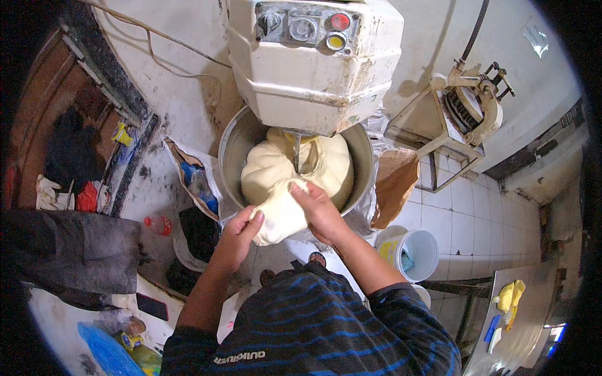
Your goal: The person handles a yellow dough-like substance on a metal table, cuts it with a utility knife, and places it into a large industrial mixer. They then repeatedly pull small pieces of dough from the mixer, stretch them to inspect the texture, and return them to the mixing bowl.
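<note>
A large mass of pale yellow dough point(266, 169) fills much of the steel mixing bowl point(227, 150). Out of its near side comes a stretched flap, drawn over the bowl's front rim. My left hand point(237, 237) grips the flap's left edge, thumb on top. On the right edge, my right hand point(318, 212) pinches the same flap, its thumb pressed into the dough. The fingers under the flap are hidden. A metal mixer hook point(297, 153) stands in the middle of the dough, below the white mixer head point(313, 81).
Open paper sacks flank the bowl, a brown one point(394, 188) on the right and one with blue plastic point(199, 185) on the left. A white bucket point(419, 254) stands right of me. Further right are a metal-framed machine point(464, 113) and a table point(520, 326) holding yellow gloves.
</note>
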A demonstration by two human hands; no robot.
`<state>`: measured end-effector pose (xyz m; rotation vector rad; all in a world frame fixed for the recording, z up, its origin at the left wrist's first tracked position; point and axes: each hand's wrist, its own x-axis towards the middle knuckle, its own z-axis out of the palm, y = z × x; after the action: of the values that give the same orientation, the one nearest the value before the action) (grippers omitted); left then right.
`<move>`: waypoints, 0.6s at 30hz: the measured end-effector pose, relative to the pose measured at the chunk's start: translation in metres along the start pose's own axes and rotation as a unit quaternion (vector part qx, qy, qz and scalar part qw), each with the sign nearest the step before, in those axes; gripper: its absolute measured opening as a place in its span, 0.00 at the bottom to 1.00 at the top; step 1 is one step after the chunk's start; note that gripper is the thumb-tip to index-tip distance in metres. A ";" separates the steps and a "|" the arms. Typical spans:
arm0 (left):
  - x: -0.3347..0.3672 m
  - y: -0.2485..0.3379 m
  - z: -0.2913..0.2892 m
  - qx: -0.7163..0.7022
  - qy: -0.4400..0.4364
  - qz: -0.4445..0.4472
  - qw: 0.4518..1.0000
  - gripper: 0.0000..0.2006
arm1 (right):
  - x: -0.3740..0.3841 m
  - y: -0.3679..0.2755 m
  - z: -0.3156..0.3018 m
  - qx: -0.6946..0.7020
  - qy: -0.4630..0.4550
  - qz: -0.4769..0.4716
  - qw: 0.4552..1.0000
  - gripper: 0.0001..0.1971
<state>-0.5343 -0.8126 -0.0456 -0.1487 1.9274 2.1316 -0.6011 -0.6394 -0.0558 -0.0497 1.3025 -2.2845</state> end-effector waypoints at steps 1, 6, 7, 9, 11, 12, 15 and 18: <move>0.001 -0.007 -0.004 -0.042 0.013 -0.011 0.999 0.17 | 0.000 -0.002 0.001 0.005 0.016 0.000 1.000 0.13; 0.001 -0.013 -0.007 -0.155 0.024 -0.055 0.986 0.23 | -0.006 -0.026 0.002 0.045 0.019 0.073 0.996 0.23; 0.003 -0.018 -0.009 -0.171 0.017 -0.057 0.983 0.24 | -0.008 -0.028 0.004 0.054 0.019 0.096 0.994 0.25; 0.007 -0.027 -0.010 -0.152 0.015 -0.061 0.986 0.27 | -0.009 -0.022 0.004 0.021 0.002 0.096 0.995 0.35; 0.006 -0.035 -0.011 -0.079 0.025 -0.065 0.994 0.30 | -0.006 -0.016 0.000 -0.015 -0.015 0.102 0.995 0.38; 0.005 -0.040 -0.012 -0.082 0.010 -0.066 0.994 0.31 | -0.009 -0.017 0.000 -0.067 -0.053 0.105 0.991 0.43; 0.003 -0.062 -0.010 -0.191 -0.074 -0.047 0.978 0.29 | -0.020 -0.018 0.008 -0.053 -0.182 0.159 0.969 0.47; 0.002 -0.063 0.005 -0.247 -0.108 -0.043 0.962 0.24 | -0.027 -0.009 0.014 -0.072 -0.189 0.183 0.962 0.45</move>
<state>-0.5192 -0.8022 -0.1058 -0.0868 1.2226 2.4106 -0.5777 -0.6348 -0.0348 -0.2605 1.1596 -1.7625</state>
